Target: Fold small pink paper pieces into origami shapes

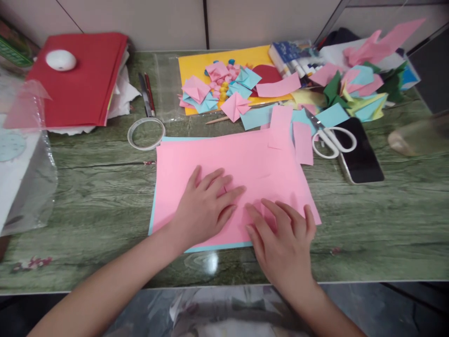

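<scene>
A large sheet of pink paper [224, 152] lies flat before me, with light blue paper [224, 246] showing along its edges underneath. My left hand [206, 206] rests on the middle of the pink sheet, fingers spread and holding nothing. Over the sheet's lower right part is my right hand [286, 238], its fingers apart and slightly bent, with the tips on or close to the paper. At the sheet's top right corner, a small pink paper strip [281, 126] overlaps it, and another pink piece [303, 142] lies beside that corner.
White-handled scissors [329, 142] lie partly over a black phone [363, 154] at right. A tape roll [146, 134] sits left of the sheet. Folded paper pieces [235, 106] crowd yellow paper [191, 65] at the back. Red paper [80, 98] carries a white egg-shaped object [61, 60].
</scene>
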Available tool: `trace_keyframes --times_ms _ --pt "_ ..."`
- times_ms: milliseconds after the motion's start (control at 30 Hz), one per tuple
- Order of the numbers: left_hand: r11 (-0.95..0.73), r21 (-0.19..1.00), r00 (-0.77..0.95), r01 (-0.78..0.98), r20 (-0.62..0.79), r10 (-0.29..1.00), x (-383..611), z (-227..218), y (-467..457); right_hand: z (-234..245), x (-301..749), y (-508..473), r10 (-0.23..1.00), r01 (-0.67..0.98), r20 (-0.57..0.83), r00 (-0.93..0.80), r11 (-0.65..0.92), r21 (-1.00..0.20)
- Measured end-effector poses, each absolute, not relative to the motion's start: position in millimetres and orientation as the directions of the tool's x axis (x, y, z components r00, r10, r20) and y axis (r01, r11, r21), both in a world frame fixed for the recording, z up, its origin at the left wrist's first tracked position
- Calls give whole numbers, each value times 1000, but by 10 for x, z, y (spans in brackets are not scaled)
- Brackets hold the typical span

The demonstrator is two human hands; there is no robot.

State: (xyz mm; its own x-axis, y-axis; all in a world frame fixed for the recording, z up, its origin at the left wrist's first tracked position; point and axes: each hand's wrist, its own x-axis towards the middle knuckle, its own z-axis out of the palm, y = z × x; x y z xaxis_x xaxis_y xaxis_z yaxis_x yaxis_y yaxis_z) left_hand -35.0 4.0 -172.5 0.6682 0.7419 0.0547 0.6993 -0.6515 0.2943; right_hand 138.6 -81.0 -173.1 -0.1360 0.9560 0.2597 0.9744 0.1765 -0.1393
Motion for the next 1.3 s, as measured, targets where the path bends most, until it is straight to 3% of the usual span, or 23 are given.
trace_keyframes --times_ms 1300 --pt "-645 304 671 701 23 741 -368 -1714 52 -1749 1325 -816 956 960 246 -161 209 -186"
